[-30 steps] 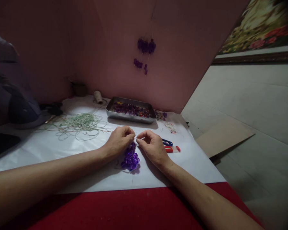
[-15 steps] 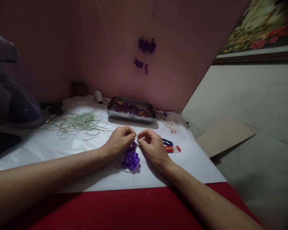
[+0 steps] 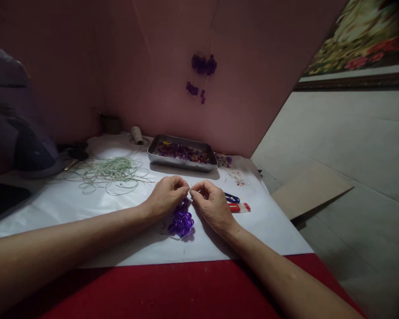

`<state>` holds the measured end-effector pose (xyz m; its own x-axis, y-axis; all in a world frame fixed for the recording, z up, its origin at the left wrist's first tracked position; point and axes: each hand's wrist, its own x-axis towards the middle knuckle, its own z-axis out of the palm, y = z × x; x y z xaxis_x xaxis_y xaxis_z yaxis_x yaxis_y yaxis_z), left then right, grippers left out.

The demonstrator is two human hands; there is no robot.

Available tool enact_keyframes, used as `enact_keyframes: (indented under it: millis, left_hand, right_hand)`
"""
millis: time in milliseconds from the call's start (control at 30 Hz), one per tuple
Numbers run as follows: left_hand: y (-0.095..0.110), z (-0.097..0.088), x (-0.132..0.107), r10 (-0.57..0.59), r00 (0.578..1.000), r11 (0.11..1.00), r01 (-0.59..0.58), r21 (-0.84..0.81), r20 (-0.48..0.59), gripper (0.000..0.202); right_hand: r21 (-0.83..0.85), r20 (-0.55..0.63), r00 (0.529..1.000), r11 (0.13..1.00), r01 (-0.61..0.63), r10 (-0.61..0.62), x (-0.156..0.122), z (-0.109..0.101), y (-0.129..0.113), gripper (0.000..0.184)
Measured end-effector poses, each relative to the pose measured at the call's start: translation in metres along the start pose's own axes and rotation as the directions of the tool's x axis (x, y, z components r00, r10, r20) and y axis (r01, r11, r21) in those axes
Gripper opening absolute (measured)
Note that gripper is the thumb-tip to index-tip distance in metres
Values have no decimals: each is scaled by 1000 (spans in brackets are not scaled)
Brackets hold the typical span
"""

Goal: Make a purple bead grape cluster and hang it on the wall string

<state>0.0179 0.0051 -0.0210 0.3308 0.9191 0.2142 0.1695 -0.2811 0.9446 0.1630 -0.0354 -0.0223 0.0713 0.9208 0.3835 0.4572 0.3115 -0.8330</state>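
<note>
My left hand (image 3: 170, 193) and my right hand (image 3: 212, 201) meet fingertip to fingertip above the white table covering. Each is closed in a pinch, thumb against forefinger. Between the fingertips shows a tiny pale bit, perhaps thread, too small to name surely. Just below them a cluster of shiny purple beads (image 3: 181, 221) rests on the covering, its upper end partly hidden by my left hand. Beside my right hand lie a blue-handled cutter (image 3: 232, 198) and a red cutter (image 3: 238, 207), both partly covered by that hand.
A metal tray (image 3: 182, 165) of mixed beads stands at the back, with loose beads (image 3: 224, 160) to its right. Left of it are tangled green cord (image 3: 111, 172) and a thread spool (image 3: 137, 134). Purple bead strings (image 3: 202, 65) hang on the pink wall. Red cloth (image 3: 173, 288) borders the front.
My hands hold nearly the same place, with the fingertips still together. The pale bit between them shows slightly differently. The bead cluster stays where it was.
</note>
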Motion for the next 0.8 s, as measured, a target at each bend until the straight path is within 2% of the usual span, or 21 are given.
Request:
enact_keyframes:
  millis: [567, 800]
  left_hand:
    - [3, 1, -1, 2, 1000, 1000, -2, -7, -19, 9]
    - [3, 0, 0, 37, 999, 994, -35, 102, -16, 11]
  right_hand:
    - [48, -11, 994, 993, -106, 106, 0, 2, 0, 7]
    - [61, -8, 994, 993, -105, 105, 0, 1, 0, 8]
